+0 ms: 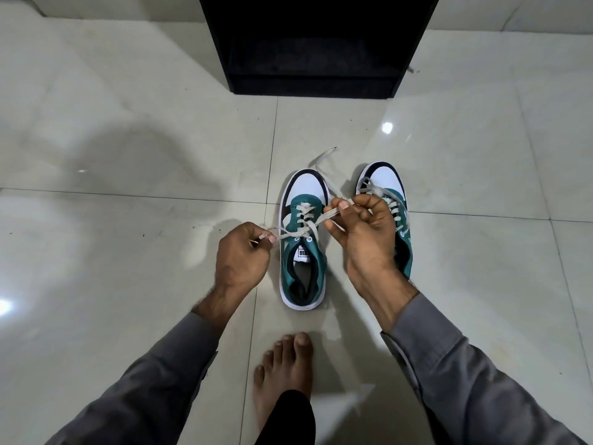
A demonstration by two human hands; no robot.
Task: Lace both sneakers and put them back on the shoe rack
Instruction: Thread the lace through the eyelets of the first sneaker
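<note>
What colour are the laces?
Off-white, a pale cream, on the lace; the head view shows it.

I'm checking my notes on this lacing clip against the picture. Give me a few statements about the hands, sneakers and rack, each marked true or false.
1. Both sneakers stand on the floor. True.
2. The left hand and right hand each pinch an end of the left sneaker's lace. True.
3. The right sneaker sits on the shoe rack. False: it stands on the floor beside the other.
4. The person wears socks. False: a bare foot shows.
5. The sneakers' toes point toward the rack. True.
</note>
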